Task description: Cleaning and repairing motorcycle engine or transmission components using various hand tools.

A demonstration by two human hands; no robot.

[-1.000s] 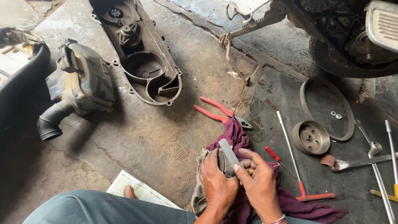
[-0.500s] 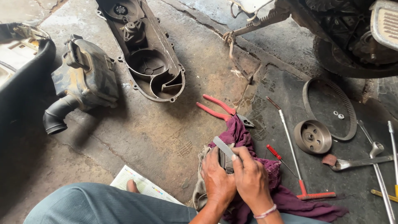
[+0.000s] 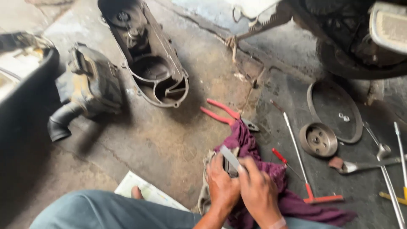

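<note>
The person wore grey-blue trousers [image 3: 106, 210], a pale band [image 3: 277, 222] at the right wrist, and had a bare toe [image 3: 136, 193] showing.

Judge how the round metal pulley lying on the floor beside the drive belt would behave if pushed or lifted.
The pulley looks like thick metal, so probably heavy for its size and rigid. It lies flat on the floor, so a push would likely slide it; on edge it could roll. The floor looks oily, so it may be slippery.

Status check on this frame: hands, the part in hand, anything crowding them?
Left hand grips a dark part over the purple rag. Right hand holds a flat grey tool against it. Red-handled pliers lie just beyond, apart.
</note>
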